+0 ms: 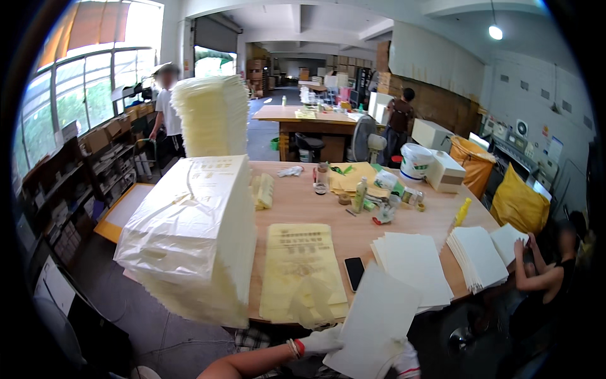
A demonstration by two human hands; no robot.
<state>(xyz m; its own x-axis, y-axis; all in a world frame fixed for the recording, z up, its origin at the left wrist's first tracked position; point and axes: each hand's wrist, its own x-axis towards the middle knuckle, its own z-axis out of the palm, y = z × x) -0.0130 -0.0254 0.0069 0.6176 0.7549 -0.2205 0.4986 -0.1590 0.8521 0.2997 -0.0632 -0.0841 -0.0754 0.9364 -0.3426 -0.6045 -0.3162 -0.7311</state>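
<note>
A worker wearing white gloves holds a white sheet at the near edge of a wide desk in a busy workshop. The left hand, below a red cuff and bracelets, is clamped on the sheet's lower left edge. The right hand touches the lower right edge, partly cut off by the border of the view; whether its fingers close on the sheet cannot be told.

Just beyond the sheet lie a black phone and a fanned stack of white paper. To their left sits a pile of yellow printed paper, beside a large plastic-covered stack. A taller pale yellow stack rises behind it. Toward the far side of the desk stand a green bottle and a white bucket.

At right, a co-worker in a dark sleeveless top handles another white sheet beside a second fanned stack. In the background, a person in a white shirt stands near the windows, and another in brown stands near a fan.
</note>
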